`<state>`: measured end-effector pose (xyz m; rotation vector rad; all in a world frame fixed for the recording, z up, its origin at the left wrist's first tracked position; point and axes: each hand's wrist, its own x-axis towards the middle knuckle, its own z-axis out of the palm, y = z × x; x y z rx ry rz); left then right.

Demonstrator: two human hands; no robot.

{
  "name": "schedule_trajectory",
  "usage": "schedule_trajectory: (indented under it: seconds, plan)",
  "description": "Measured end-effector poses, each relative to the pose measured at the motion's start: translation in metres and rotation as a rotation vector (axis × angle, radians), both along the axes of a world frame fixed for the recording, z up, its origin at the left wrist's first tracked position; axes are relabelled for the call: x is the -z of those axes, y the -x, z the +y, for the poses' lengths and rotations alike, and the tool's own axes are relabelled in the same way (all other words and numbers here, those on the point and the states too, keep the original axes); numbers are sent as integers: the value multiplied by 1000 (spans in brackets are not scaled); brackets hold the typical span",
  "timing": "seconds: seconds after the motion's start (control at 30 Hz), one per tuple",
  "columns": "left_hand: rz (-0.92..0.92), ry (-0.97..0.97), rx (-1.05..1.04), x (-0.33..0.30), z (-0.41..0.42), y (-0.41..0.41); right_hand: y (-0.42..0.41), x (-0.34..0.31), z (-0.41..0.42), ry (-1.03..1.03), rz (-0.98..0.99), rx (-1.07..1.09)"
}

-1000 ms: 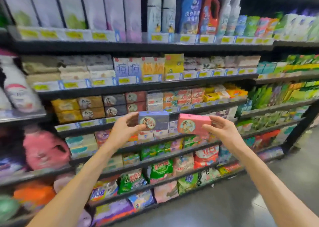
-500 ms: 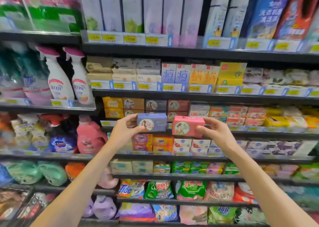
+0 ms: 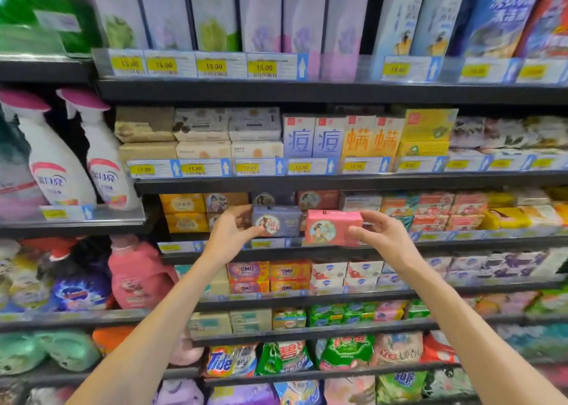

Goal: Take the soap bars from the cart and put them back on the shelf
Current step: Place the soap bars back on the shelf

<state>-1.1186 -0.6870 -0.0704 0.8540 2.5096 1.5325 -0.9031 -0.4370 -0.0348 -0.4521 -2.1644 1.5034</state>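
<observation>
The left hand [image 3: 229,235] pinches a purple soap box [image 3: 276,221] by its left end, held up before the shelf's front edge [image 3: 461,241]. Just beside it, the right hand [image 3: 384,235] pinches a pink soap box [image 3: 332,227].

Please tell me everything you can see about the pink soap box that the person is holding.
The pink soap box is a small rectangular carton, apparently cardboard, with a round portrait picture on its front and small unreadable print. It is closed and looks undamaged. It is held roughly level, front facing the camera, in front of the soap shelf. The right hand pinches its right end; to its left is the purple soap box, held by the left hand.
</observation>
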Motion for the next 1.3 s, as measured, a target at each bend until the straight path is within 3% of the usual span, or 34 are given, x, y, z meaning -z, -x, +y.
schedule_trajectory:
  seconds: [0.17,0.6,0.97,1.3]
  plan:
    - [0,30,-68,17,19,9,10,10,17,-17,-5,18]
    - [200,195,-282,35,35,5,31,32,24,-70,-53,18]
    - [257,211,-293,31,37,3,57,45,27,-65,-2,24]
    - [246,229,-289,29,35,5,70,55,25,-319,-3,173]
